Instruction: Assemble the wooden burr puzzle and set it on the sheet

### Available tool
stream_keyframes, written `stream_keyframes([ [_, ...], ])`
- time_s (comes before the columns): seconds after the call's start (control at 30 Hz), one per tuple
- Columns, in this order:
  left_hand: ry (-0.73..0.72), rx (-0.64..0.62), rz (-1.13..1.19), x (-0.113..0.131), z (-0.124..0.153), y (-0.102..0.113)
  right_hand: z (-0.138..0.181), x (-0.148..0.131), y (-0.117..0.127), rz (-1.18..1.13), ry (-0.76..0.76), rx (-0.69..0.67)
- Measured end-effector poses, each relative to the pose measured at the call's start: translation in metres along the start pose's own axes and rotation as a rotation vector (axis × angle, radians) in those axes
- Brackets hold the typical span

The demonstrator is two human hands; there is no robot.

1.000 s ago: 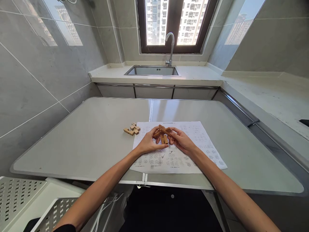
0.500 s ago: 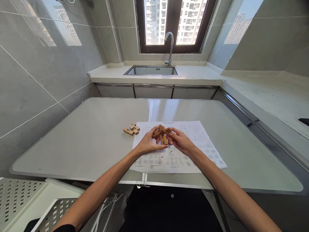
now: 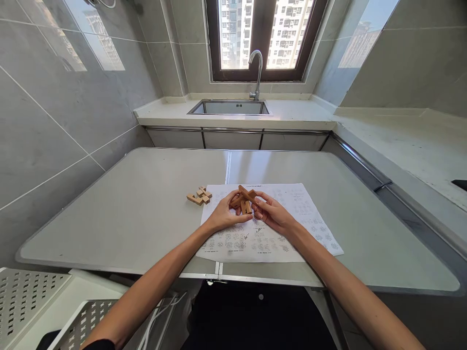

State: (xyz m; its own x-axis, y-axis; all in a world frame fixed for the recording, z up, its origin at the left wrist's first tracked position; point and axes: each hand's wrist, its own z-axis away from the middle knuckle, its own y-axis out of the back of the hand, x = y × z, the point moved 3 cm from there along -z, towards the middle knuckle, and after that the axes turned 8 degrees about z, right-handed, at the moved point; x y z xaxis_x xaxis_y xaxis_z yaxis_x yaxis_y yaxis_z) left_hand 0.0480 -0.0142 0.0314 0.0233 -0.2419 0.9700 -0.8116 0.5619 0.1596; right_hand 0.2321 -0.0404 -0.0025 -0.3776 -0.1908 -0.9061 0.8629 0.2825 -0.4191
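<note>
Several interlocking wooden puzzle pieces are joined in a cluster above the printed sheet. My left hand grips the cluster from the left, thumb below and fingers behind it. At its right side my right hand pinches a slanting wooden bar that crosses the top of the cluster. A dark mark shows on the lower block. Fingers hide parts of the pieces, so I cannot tell how they all fit. Loose wooden puzzle pieces lie on the table to the left.
The white sheet with printed diagrams lies under my hands on the folding table. Beyond the table are a counter with a sink and a faucet. A white perforated basket stands at lower left.
The slanting bar has tilted a little steeper, its upper end now higher and further left. Both hands keep nearly the same place.
</note>
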Motion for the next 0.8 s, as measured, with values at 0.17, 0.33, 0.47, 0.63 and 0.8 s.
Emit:
stream_keyframes([
  [0.17,-0.009,-0.031,-0.007,0.0046,0.0024,-0.0001,0.0006,0.001,0.0026,0.068,0.013,0.04],
  [0.33,-0.007,-0.029,-0.071,0.0068,0.0046,-0.0007,0.002,-0.0003,0.0021,0.098,0.029,0.052],
  [0.47,-0.017,-0.029,-0.078,0.0097,0.0052,-0.0029,0.0036,-0.0034,0.0025,0.066,-0.014,0.026],
  [0.63,-0.011,-0.023,-0.087,0.0099,0.0046,-0.0038,0.004,-0.0047,0.0025,0.046,-0.045,-0.001],
  [0.8,-0.011,-0.016,-0.051,0.0059,0.0031,-0.0024,0.001,0.0008,0.002,0.029,-0.03,0.006],
])
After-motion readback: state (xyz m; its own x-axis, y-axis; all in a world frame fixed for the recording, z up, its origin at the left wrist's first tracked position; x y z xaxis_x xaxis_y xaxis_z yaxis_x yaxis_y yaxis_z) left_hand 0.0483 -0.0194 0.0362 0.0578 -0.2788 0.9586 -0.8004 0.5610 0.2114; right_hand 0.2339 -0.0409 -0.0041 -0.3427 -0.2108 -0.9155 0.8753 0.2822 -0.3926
